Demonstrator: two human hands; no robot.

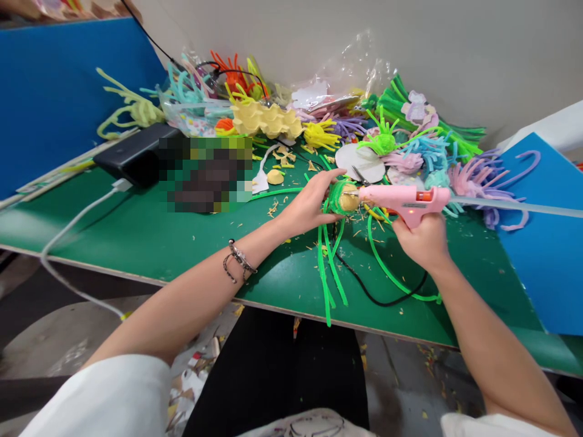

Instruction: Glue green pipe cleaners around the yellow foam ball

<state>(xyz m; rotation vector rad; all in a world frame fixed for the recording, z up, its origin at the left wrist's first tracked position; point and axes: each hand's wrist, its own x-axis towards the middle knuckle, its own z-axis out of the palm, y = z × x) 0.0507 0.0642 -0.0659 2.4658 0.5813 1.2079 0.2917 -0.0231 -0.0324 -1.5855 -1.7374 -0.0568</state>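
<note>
My left hand [314, 200] grips a small round piece wrapped in green pipe cleaners [337, 195], its bare yellowish end facing right. Several green strands dangle from it over the table edge side. My right hand [421, 237] is wrapped round the handle of a pink hot glue gun [401, 197], whose nozzle meets or nearly meets the yellowish end. A long translucent glue stick [519, 206] sticks out from the gun's back. Behind the gun, a pair of scissors [362, 175] lies partly on a white disc [350, 159].
A yellow egg-carton piece [266, 119] and heaps of coloured pipe-cleaner figures [437, 158] line the back of the green table [204, 243]. At left stands a black device [136, 152] with a white cable [77, 215]. Blue panels [546, 243] flank both sides; a black cord [378, 300] runs near the front.
</note>
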